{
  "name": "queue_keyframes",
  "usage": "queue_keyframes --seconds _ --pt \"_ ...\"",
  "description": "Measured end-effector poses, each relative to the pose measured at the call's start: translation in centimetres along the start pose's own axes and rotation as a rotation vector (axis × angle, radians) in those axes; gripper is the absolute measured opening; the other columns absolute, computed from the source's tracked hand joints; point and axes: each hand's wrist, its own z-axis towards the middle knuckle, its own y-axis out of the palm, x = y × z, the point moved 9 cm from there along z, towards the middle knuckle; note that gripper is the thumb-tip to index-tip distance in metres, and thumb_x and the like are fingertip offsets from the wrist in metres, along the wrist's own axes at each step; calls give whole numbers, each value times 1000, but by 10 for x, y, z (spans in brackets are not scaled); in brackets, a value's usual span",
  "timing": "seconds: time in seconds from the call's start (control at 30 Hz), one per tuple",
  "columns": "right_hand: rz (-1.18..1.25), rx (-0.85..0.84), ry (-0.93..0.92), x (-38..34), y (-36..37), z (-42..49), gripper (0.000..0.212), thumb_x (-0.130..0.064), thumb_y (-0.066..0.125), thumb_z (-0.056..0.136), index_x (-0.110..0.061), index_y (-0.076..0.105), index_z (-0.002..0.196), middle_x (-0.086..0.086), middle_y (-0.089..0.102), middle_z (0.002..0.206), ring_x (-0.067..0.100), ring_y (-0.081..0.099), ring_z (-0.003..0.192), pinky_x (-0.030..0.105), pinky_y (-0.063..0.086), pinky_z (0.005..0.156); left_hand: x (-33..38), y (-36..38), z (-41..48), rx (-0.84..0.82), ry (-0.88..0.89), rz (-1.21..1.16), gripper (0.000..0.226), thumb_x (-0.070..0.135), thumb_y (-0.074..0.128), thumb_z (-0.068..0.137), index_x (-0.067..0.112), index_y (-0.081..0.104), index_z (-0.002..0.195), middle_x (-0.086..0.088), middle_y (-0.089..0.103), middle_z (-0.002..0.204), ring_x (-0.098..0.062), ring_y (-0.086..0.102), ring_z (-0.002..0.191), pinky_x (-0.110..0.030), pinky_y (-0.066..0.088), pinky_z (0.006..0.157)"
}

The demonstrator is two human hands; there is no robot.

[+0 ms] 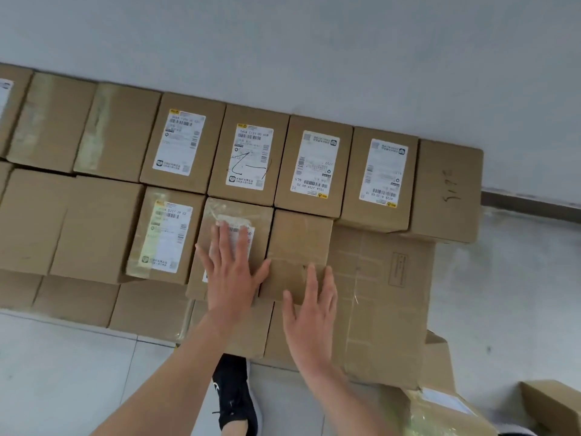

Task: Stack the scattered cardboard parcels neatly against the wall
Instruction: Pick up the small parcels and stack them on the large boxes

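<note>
The parcels (182, 143) are stacked in rows against the wall (314, 42). A back row touches the wall and a front row is set just before it. In the front row, a taped parcel (234, 207) with a partly covered label is seen, and the left hand (231, 272) is laid flat on its top. The fingers are straight and spread, and nothing is grasped. The thumb reaches to the edge of the plain parcel (298, 237), which touches the taped one on its right. The right hand (309, 313) is held over the near edge of this plain parcel, with the fingers released and straight. Whether they touch the cardboard cannot be told. Under both parcels a large box (386, 294) is placed. Below the hands a black shoe (234, 394) is seen on the floor (63, 372). At the far right, a loose parcel (440, 410) lies apart from the stack.
</note>
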Motion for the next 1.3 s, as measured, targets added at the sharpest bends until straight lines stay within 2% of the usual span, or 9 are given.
queue_keyframes --seconds 0.1,0.23,0.37,0.43,0.53,0.73,0.93,1.07,1.3 --pt "-48 15 -39 24 -40 13 61 -45 36 101 -28 12 155 7 5 164 27 8 150 45 17 120 29 -2 -7 -19 -15 -7 86 67 30 89 9 27 152 -27 10 159 -38 0 149 -55 -3 119" --pt "-68 75 57 94 -121 35 59 -40 35 102 -23 17 155 11 8 163 26 6 150 43 16 121 119 6 -21 -57 69 -44 77 62 31 98 10 20 153 -24 9 161 -33 -4 150 -50 -3 121" --pt "-25 157 228 190 -214 29 55 -24 48 99 -18 29 151 17 15 161 32 15 147 44 22 118 258 27 -50 -123 226 -98 72 56 28 99 15 13 156 -15 1 163 -25 -10 150 -42 -10 120" --pt "-9 197 323 246 -260 13 53 -24 49 99 -18 33 150 16 16 161 34 18 146 44 23 116 339 42 -74 -169 322 -132 70 51 37 99 14 17 155 -15 4 163 -26 -6 151 -40 -11 119" --pt "-35 237 441 336 -322 -22 52 -26 49 99 -17 37 149 17 19 160 33 20 145 43 23 115 455 72 -112 -235 427 -168 68 40 51 97 10 27 152 -20 17 160 -33 8 150 -45 -2 121" --pt "-40 265 702 513 -396 -124 52 -26 49 97 -17 39 147 17 22 160 29 16 148 42 20 117 611 164 -197 -407 594 -87 69 45 43 97 13 20 154 -19 12 161 -28 5 150 -45 -7 120" --pt "49 256 1002 652 -402 -226 57 -30 50 96 -21 33 150 11 19 161 29 19 146 48 27 116 694 259 -286 -537 782 73 72 51 42 96 16 18 155 -17 12 162 -27 2 150 -46 -8 120" --pt "157 259 1152 708 -381 -263 63 -33 51 95 -23 27 152 11 17 161 30 18 146 49 27 115 727 323 -331 -603 892 254 78 58 41 94 19 13 155 -16 10 162 -29 1 150 -55 -1 119" --pt "341 99 1304 770 -322 -266 100 -54 60 86 -27 -8 155 14 -5 162 35 3 148 53 23 115 771 419 -375 -686 937 415 96 59 53 88 26 -10 153 -16 -6 161 -34 -3 149 -69 21 109"
